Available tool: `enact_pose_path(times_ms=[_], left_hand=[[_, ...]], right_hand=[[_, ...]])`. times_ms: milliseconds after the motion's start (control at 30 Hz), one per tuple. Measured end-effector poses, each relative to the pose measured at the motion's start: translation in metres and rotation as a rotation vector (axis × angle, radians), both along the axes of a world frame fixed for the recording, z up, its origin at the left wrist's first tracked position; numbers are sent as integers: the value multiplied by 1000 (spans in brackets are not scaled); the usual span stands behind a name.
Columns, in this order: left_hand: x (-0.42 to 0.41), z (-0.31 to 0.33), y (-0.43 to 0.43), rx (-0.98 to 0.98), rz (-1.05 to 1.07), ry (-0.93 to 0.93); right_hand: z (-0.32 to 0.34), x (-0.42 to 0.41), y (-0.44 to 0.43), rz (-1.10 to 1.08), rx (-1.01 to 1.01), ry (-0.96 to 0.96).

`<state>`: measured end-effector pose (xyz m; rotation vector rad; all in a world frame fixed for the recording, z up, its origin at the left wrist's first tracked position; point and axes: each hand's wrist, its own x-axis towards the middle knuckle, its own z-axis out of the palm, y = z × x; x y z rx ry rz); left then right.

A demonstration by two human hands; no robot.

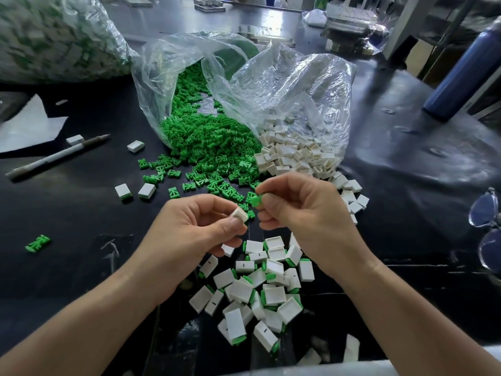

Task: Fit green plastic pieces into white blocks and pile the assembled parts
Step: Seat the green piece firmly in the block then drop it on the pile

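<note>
Between your hands, just above the dark surface [81,213], you hold the two halves close together but not joined. Your left hand [200,226] pinches a single white block [240,214] between the thumb and curled fingers [235,223]. Your right hand [298,213] pinches one green piece [256,200] at its fingertips; most of that piece is hidden by your thumb. Another white block [227,250] shows under your left hand, and you cannot tell whether it is held or lying loose.

Below your wrists sits the pile of assembled parts [260,291], white blocks with green edges poking out, tumbled at all angles. Two more assembled parts [123,191] lie apart to the left, and a stray green piece [38,243] lies well away near your left forearm.

Beyond your hands, a clear bag [168,63] on its side spills a heap of green pieces [206,142] onto the surface. Beside it on the right, a second clear bag [284,85] spills empty white blocks [295,156], the two heaps touching where they meet.

At the upper left a large bag [54,36] is cut off by the frame; its contents look white and green but are too blurred to name. A pen [57,156] and a sheet of white paper [27,126] lie at the left, a dark blue bottle [461,69] stands at the right, and spectacles [488,229] are cut off at the right edge.
</note>
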<state>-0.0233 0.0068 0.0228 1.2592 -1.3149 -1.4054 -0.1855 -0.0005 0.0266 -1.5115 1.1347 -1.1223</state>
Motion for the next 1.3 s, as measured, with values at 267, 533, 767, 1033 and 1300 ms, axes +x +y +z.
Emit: enact_pose_path(times_ms=[267, 533, 767, 1033, 1300], left_hand=[[0, -2, 0, -26, -10, -1], [3, -4, 0, -101, -16, -71], [3, -4, 0, -111, -56, -67], [2, -1, 0, -119, -22, -69], [3, 1, 1, -122, -44, -64]], right_hand=[[-4, 4, 1, 41, -31, 144], [-4, 3, 2, 37, -81, 274], [-5, 4, 4, 38, -104, 290], [-5, 3, 3, 65, -50, 349], [-3, 3, 4, 151, -48, 478]])
